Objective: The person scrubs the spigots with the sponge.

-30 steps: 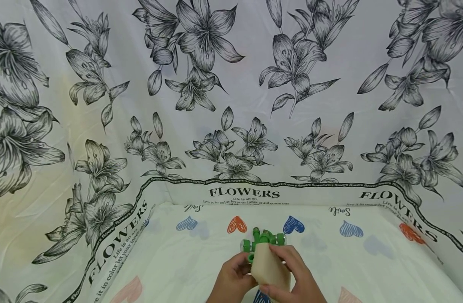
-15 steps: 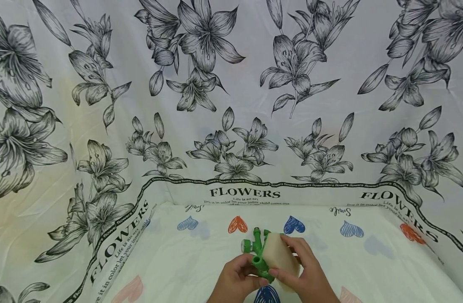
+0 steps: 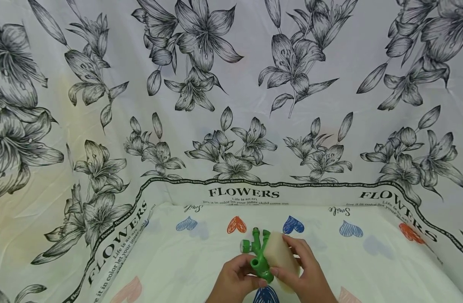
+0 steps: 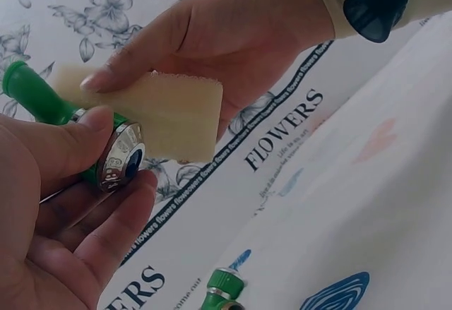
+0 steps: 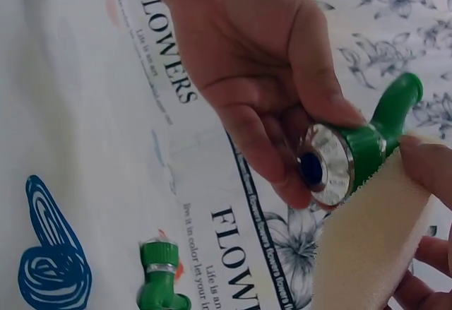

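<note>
My left hand (image 3: 233,275) pinches a green pipe fitting (image 3: 264,272) between thumb and fingers. The fitting has an angled, round-ended branch and, in the left wrist view, a silver collar (image 4: 120,162) around a dark blue centre. My right hand (image 3: 309,269) grips a cream sponge block (image 3: 280,254), thumb on its near face and fingers along the far side. The sponge lies right against the fitting; in the right wrist view its rough edge (image 5: 353,197) overlaps the collar end. Part of the fitting is hidden behind the left thumb and the sponge.
More green fittings (image 3: 246,246) with silver parts lie on the white cloth (image 3: 193,261) just beyond the hands, partly covered by the sponge in the head view. Behind them rises a flower-printed curtain (image 3: 250,84), which also closes off both sides.
The sponge has shifted right and tilted, uncovering more of the fitting in my left hand. That fitting has come into plain view, its round end facing up. Little differs over the last half second.
</note>
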Demonstrator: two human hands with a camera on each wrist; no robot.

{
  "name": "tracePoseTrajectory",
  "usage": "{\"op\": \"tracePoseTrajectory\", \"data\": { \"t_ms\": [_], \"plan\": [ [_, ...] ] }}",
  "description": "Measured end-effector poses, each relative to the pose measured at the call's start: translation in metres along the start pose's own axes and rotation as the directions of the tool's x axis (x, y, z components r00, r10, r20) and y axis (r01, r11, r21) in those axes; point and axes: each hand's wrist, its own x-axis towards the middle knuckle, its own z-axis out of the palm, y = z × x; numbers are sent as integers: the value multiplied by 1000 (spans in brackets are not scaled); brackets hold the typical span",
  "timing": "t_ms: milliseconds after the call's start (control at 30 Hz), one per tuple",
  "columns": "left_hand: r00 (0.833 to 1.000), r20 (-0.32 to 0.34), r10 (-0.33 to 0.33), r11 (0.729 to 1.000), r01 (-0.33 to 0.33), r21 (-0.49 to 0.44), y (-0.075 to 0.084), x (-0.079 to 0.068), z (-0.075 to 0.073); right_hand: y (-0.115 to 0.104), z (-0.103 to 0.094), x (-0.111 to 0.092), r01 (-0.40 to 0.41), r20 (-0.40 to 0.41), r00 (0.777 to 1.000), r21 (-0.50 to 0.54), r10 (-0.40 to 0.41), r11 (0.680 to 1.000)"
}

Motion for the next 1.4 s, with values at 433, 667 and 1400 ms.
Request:
{"op": "tracePoseTrajectory", "data": {
  "t_ms": [433, 667, 1400],
  "plan": [
    [988, -147, 44, 996, -33, 78, -1, 3, -7, 2, 14, -11, 206, 142, 965, 112, -221, 972],
    [982, -159, 99, 991, -82, 105, -2, 3, -5, 27, 23, -10, 343, 126, 927, 86, -352, 935],
    [992, -126, -1, 1000, -1, -21, 8, -6, -3, 5, 9, 0, 43, 76, 996, 84, -49, 996]
  ]
}}
